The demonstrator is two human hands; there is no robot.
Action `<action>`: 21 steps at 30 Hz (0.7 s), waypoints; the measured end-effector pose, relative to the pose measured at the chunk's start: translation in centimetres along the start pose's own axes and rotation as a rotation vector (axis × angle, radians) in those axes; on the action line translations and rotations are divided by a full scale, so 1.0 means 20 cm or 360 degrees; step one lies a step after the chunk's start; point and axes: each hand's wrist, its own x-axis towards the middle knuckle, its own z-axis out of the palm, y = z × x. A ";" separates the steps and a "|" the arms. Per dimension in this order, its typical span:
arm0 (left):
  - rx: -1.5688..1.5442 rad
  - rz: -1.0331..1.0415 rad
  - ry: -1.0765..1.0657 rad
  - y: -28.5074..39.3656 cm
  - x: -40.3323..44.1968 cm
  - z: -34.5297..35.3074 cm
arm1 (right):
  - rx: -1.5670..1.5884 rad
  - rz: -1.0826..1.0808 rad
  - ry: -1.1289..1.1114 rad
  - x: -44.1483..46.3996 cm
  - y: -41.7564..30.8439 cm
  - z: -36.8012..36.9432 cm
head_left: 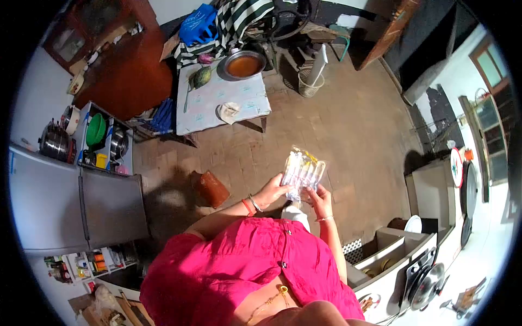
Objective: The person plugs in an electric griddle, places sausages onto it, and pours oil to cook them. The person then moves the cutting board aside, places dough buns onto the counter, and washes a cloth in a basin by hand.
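Note:
In front of my body I hold a clear plastic packet (pixel 302 173) with several pale, long pieces side by side and yellow print near its top. What the pieces are I cannot make out. My left hand (pixel 275 191) is closed on the packet's lower left side. On the lower right side my right hand (pixel 319 199) grips it, thumb in front. Both hands are below the packet's top edge, which stays uncovered.
A table (pixel 254 104) at the back bears a metal basin (pixel 222 69), a green squash (pixel 202 77) and a cloth (pixel 229 112). A wastebasket (pixel 311 86) stands right of it. Left is a refrigerator (pixel 49 201); a reddish-brown block (pixel 212 189) lies on the floor.

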 end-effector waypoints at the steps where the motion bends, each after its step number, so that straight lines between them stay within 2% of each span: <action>1: -0.0005 0.0022 0.0022 0.00 0.05 -0.02 | -0.0062 0.0038 -0.0058 0.06 -0.02 -0.02; 3: 0.0062 -0.0020 0.0038 0.03 0.22 -0.08 | -0.0126 0.0104 -0.0100 0.20 -0.08 -0.06; 5: -0.0108 -0.0005 0.0024 0.05 0.46 -0.11 | -0.0151 0.0137 -0.0148 0.41 -0.16 -0.14; 7: -0.0032 -0.0026 0.0019 0.11 0.73 -0.12 | -0.0151 0.0080 -0.0109 0.66 -0.17 -0.29; 9: 0.0093 0.0115 -0.0041 0.07 1.06 -0.17 | -0.0146 0.0004 -0.0013 0.90 -0.18 -0.46; 11: 0.0150 -0.0034 0.0144 0.17 1.35 -0.19 | 0.0137 0.0098 0.0094 1.17 -0.23 -0.64; 12: 0.0280 0.0012 0.0199 0.15 1.54 -0.25 | 0.0224 0.0134 0.0300 1.31 -0.22 -0.73; 13: 0.0415 0.0038 0.0233 0.19 1.68 -0.27 | 0.0250 0.0186 0.0449 1.44 -0.26 -0.81; 14: 0.0409 -0.0077 0.0225 0.23 1.81 -0.31 | 0.0296 0.0175 0.0511 1.55 -0.28 -0.89; 17: 0.0465 -0.0014 0.0162 0.49 2.11 -0.30 | 0.0389 0.0199 0.0693 1.86 -0.38 -1.08; 21: 0.0437 -0.0008 0.0316 0.56 2.49 -0.37 | 0.0524 0.0307 0.0719 2.29 -0.47 -1.21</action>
